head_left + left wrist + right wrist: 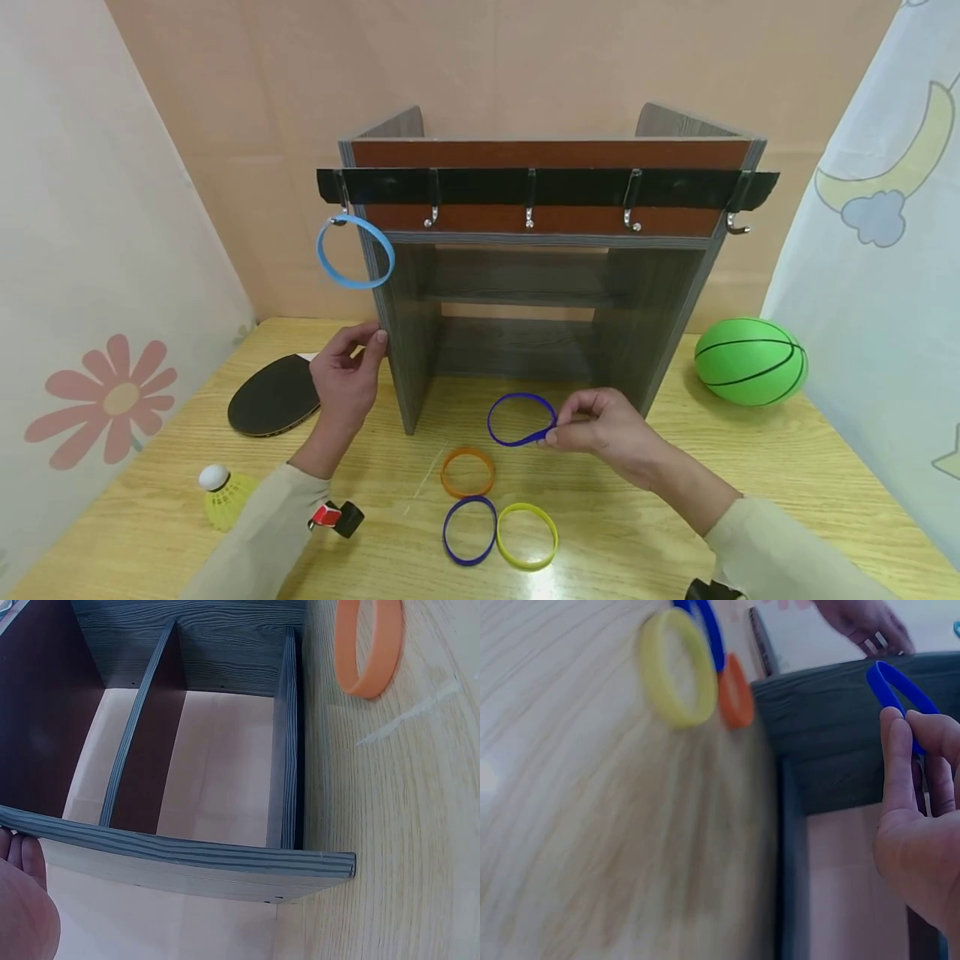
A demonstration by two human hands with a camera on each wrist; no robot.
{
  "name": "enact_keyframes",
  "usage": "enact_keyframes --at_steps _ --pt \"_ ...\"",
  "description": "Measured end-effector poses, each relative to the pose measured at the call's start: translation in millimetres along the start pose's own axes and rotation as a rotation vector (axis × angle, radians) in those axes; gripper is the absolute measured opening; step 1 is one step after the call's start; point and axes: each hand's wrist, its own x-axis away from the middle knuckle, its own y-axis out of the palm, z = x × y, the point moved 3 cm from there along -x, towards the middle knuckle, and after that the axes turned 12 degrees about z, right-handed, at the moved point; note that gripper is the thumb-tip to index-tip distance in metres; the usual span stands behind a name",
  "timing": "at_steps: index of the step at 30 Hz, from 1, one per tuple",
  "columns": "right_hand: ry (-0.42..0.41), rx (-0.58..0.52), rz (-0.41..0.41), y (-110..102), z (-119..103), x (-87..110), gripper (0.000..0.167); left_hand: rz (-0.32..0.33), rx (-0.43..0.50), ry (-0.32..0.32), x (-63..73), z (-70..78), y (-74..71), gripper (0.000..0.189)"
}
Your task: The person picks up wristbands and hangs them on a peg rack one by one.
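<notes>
Hands well apart, the person pinches a royal blue band (534, 437) by its rim in the right hand (611, 437), before the open lower part of the rack (547, 154), while the left hand (347, 371) touches its left side panel (411, 333) with bent fingers; whether those grip the edge or merely press, I cannot tell. That band looks light, soft and springy, hardly fragile; I would take it at the rim between thumb and finger, as a harder squeeze would likely fold the loop. Nearest the person on the tabletop (622, 550) lie a dark blue band (468, 562) and a yellow band (527, 566), with an orange band (467, 452) just beyond, all blurred from the right wrist. Off left, a sleeve (270, 517) partly covers a shuttlecock (231, 500); past it, the left hand hides part of a black paddle (273, 396). Farther over, a green ball (752, 362) rests right of the rack, and a sky-blue band (358, 285) hangs from the leftmost hook (345, 192).
</notes>
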Motion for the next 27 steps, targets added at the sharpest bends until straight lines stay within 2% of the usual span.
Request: enact_keyframes --at_steps 8,13,23,27 --pt "-0.1 -0.017 0.002 21.6 -30.0 -7.0 0.018 0.003 -0.002 -0.007 0.8 1.3 1.0 0.008" --pt "-0.111 0.01 0.008 34.7 -49.8 -13.9 0.016 0.002 -0.024 0.007 0.2 2.2 0.9 0.009" --pt "-0.135 -0.11 -0.036 63.1 -86.9 -26.0 0.016 0.0 0.004 0.011 1.1 -0.3 0.4 0.009" --pt "-0.192 -0.12 -0.048 69.9 -103.8 -31.9 0.018 0.004 0.006 0.012 0.4 0.1 0.9 0.009"
